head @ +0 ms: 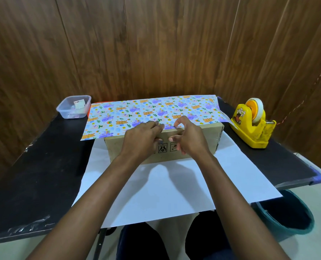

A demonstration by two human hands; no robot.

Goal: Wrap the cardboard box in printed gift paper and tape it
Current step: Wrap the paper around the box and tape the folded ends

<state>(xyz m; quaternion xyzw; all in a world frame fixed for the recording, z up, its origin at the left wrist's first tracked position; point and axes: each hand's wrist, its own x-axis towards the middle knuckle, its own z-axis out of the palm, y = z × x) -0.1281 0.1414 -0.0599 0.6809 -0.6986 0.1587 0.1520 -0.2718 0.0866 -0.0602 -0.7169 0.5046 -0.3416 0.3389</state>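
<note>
Currently, the rectangular cardboard box (pixel 202 139) is sitting at the middle of the black table (pixel 43 166), long side toward the person. Its matte brown front face is showing small printed handling symbols.

The paper (pixel 156 109) is lying under the box. Its plain white underside is spreading flat toward the table's near edge and is overhanging it. The far part of the sheet is folding up and over the box, so the glossy side printed with bears and rainbows is covering the box top. It is ending along the box's near top edge.

The left hand (pixel 141 137) is pressing the printed edge down on that near top edge with fairly straight fingers, thumb resting on the front face. The right hand (pixel 189 139), just beside it, is pinching the same paper edge between forefinger and thumb, its other fingers curling loosely against the cardboard.

A yellow plastic tape dispenser (pixel 251 124) holding a roll of tape is standing near the table's right edge. A clear, round-cornered plastic tub (pixel 73 107) is sitting at the far left corner. A round teal bin (pixel 287 212) is standing on the floor beside the near right corner.
</note>
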